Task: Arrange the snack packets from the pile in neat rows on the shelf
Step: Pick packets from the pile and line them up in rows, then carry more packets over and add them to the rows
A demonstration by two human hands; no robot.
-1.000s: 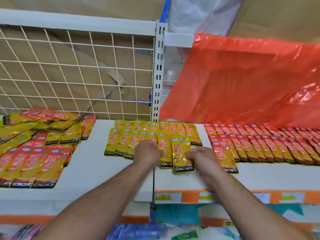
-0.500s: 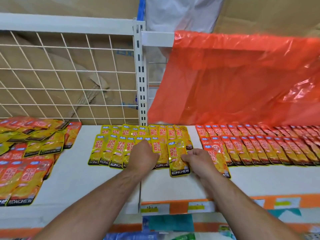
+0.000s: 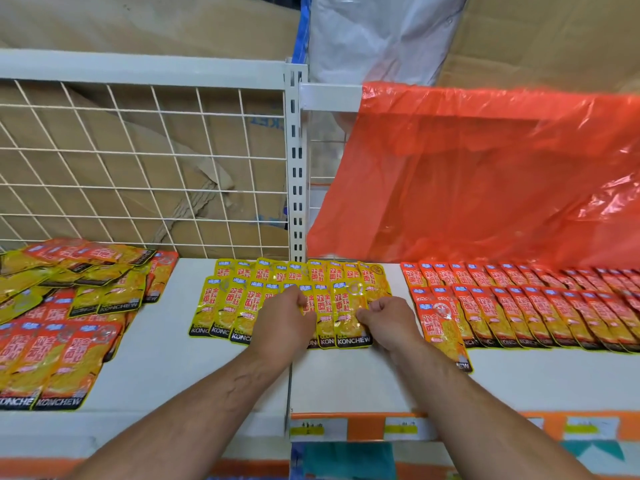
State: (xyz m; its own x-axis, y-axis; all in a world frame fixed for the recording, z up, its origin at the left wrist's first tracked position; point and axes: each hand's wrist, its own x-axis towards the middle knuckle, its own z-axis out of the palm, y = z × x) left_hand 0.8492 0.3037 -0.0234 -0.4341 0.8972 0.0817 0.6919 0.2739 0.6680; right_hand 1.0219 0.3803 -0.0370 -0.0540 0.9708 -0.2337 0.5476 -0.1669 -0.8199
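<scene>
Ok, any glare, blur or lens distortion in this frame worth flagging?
Head view: wide-angle lens splays the wire grid; white glare streaks on the orange plastic sheet; small glints on the yellow packets; left hand and right hand sharp, no motion blur.

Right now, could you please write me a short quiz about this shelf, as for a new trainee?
1. True or false: the red rows lie to the right of the yellow rows.
2. What hangs behind the red rows? A) an orange plastic sheet B) a blue curtain C) a mirror
3. What colour is the end packet that the right hand holds, while the left hand rests on the same row?

Key: 1 true; 2 A; 3 yellow.
</scene>
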